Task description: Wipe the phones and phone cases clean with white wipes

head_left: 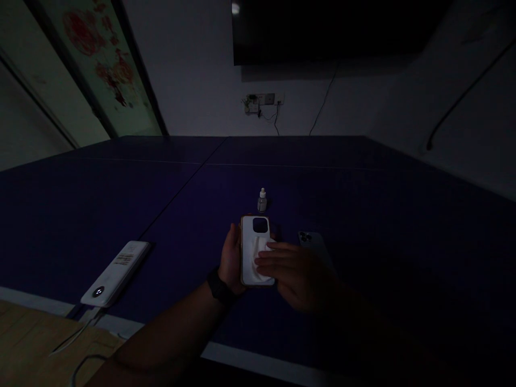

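Left forearm, black watch band at wrist. Left hand curled round phone case, holding it; right hand open, fingers pressing white cloth on case back. Dropper bottle just beyond, on blue table.

I log a dark blue table bearing a white power bank to my left, an upright dropper bottle ahead, and a grey phone to my right.

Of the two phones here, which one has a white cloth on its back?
The white-cased, brown-edged phone in the left hand; the grey phone on the dark blue table has none.
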Tool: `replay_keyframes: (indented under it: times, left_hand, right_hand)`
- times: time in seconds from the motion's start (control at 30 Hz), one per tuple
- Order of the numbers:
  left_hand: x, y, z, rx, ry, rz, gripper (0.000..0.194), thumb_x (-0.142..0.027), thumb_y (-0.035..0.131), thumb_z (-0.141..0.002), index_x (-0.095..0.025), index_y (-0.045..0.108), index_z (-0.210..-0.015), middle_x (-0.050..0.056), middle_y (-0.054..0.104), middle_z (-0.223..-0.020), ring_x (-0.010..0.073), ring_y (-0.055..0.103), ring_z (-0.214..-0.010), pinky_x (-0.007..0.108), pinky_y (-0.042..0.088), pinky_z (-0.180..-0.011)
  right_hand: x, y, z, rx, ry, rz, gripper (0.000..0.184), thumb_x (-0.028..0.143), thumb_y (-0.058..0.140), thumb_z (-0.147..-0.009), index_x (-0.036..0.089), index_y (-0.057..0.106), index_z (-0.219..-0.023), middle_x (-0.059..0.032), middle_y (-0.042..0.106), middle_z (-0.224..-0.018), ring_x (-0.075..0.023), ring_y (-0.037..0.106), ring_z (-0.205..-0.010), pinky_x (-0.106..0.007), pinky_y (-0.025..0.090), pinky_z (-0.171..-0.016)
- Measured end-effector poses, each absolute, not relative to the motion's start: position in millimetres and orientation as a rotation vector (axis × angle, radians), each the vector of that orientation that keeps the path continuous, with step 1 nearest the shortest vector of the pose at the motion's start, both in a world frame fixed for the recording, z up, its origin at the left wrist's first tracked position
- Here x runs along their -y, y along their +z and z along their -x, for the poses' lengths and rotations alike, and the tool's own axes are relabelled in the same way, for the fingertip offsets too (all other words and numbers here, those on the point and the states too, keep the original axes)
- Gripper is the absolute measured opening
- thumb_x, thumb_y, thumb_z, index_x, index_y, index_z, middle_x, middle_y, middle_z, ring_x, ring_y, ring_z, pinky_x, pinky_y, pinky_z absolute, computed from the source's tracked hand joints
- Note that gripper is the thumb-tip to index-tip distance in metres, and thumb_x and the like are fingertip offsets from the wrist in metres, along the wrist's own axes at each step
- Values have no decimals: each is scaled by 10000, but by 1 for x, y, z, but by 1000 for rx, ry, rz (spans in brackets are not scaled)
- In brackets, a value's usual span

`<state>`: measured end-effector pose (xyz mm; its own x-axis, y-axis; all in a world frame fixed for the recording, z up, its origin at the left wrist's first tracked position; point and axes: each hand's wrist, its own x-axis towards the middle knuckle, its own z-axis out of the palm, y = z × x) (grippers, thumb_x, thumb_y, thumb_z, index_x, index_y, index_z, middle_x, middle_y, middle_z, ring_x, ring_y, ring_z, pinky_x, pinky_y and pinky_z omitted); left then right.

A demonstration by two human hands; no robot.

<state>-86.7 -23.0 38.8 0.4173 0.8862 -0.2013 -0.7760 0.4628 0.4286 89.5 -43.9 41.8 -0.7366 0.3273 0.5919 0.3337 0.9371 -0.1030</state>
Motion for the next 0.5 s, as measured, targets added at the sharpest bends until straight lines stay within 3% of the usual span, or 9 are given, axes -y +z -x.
replay_keyframes:
  times: [0.2, 0.37, 0.5]
  left_hand:
    - [21, 37, 90, -477, 1050, -271, 691, -636, 291, -1026, -98, 724, -1053, 132, 747, -880, 197, 685, -694, 325, 542, -751]
    - [23, 34, 88, -457, 1025, -280, 655, -619, 332, -1029, -100, 727, -1084, 138, 755, -915, 184, 695, -710, 264, 516, -657]
    - [22, 33, 90, -457, 987, -278, 648, -607, 366, -1027, -70, 729, -1057, 135, 742, -863, 187, 693, -726, 258, 518, -665]
  right_hand:
    - [52, 37, -70, 2528, 0, 463, 469, 70, 505, -879, 98, 676, -1315, -111, 679, -1385, -204, 578, -1369, -435, 428, -1211]
    - [44, 40, -82, 2578, 78, 414, 450, 65, 518, -855, 159, 722, -1245, -63, 739, -1296, -187, 606, -1335, -452, 363, -1250]
    - [44, 40, -80, 2562, -11, 487, 491, 40, 527, -850, 122, 682, -1309, -92, 702, -1358, -210, 570, -1376, -455, 381, -1240]
